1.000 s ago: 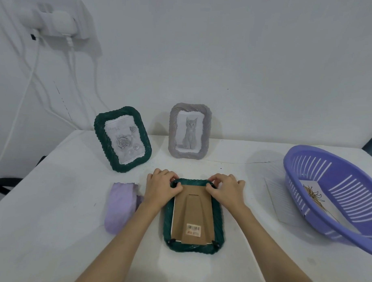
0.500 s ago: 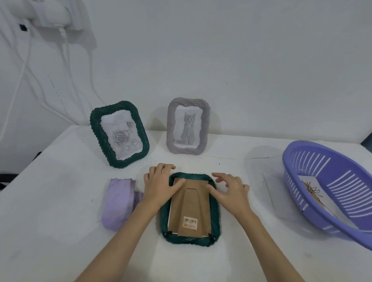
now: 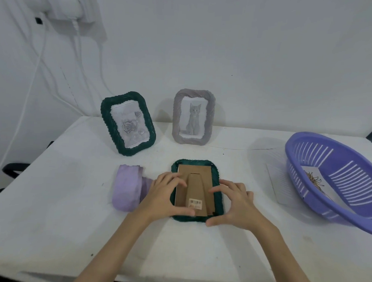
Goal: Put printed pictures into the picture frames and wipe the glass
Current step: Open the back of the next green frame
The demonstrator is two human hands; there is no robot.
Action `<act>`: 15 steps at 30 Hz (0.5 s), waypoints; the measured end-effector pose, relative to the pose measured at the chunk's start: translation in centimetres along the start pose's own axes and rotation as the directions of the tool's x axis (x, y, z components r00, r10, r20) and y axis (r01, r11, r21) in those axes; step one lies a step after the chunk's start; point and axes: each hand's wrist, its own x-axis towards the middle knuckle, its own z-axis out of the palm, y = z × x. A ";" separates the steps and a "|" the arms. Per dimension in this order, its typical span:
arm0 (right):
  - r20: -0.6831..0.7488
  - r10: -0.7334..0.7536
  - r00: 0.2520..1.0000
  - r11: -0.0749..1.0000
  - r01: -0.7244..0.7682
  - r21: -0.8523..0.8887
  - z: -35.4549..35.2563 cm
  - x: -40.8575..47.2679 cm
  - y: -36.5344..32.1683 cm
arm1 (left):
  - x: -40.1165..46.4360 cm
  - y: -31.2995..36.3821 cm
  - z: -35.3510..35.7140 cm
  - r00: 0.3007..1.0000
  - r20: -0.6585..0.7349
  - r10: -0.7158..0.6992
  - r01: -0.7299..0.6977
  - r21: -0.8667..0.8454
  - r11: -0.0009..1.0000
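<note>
Flanking green frame (image 3: 198,164) — cloth (image 3: 127,187) left, basket (image 3: 319,149) right

Lying face down on the white bench (image 3: 51,220): a green frame (image 3: 220,202), cardboard backing (image 3: 197,184) up. Pressing on its two lower sides: left hand (image 3: 163,196) and right hand (image 3: 234,205), fingers spread. Standing behind: a rose frame (image 3: 127,123) and a cat frame (image 3: 193,116).

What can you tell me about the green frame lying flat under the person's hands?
The dark green frame has a ropey, ridged border, plastic by the look of it, with rounded corners. It lies face down on the white table, showing a brown cardboard back with a folded-flat stand and a barcode sticker. The left hand and the right hand rest on its near corners. A purple cloth lies beside it.
</note>
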 end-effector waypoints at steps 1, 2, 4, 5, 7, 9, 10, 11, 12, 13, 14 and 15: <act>0.004 -0.008 1.000 1.000 0.008 -0.007 0.2 -0.3 0.0 | -0.6 0.1 -0.1 0.999 0.044 0.013 -0.012 -0.003 1.000; 0.000 -0.013 1.000 1.000 0.013 -0.004 0.4 -0.5 0.0 | -1.1 -0.1 0.0 0.998 0.065 0.018 -0.017 -0.011 1.000; -0.008 -0.007 1.000 1.000 0.007 0.024 0.6 -0.8 -0.1 | -1.8 -0.3 0.2 0.998 0.059 0.016 -0.012 -0.066 0.998; -0.004 -0.005 1.000 0.999 0.005 0.034 0.7 -0.9 -0.2 | -2.0 -0.4 0.4 0.998 0.055 0.013 -0.007 -0.099 0.995; 0.013 -0.003 1.000 0.999 0.003 0.034 0.6 -1.0 -0.3 | -2.2 -0.6 0.5 0.998 0.066 0.014 -0.005 -0.135 0.991; 0.031 0.006 1.000 1.000 -0.007 0.020 0.5 -1.1 -0.3 | -2.3 -0.8 0.6 0.997 0.071 0.016 -0.005 -0.155 0.988; 0.035 0.013 0.999 1.000 -0.013 0.014 0.5 -1.1 -0.3 | -2.4 -0.8 0.6 0.998 0.068 0.013 -0.001 -0.167 0.986; 0.033 0.019 0.999 1.000 -0.019 0.014 0.6 -1.2 -0.3 | -2.4 -0.8 0.6 0.998 0.062 0.007 0.004 -0.180 0.984; 0.028 0.023 0.999 1.000 -0.024 0.016 0.7 -1.2 -0.2 | -2.5 -0.7 0.7 0.998 0.058 -0.001 0.013 -0.198 0.980; 0.025 0.027 0.999 0.999 -0.027 0.022 0.7 -1.2 -0.2 | -2.6 -0.7 0.7 0.998 0.054 -0.009 0.020 -0.218 0.976; 0.022 0.029 0.999 0.999 -0.029 0.029 0.8 -1.3 -0.2 | -2.6 -0.6 0.8 0.999 0.051 -0.015 0.026 -0.235 0.972; 0.022 0.030 0.999 0.999 -0.031 0.036 0.8 -1.2 -0.3 | -2.6 -0.6 0.9 0.999 0.046 -0.016 0.027 -0.247 0.969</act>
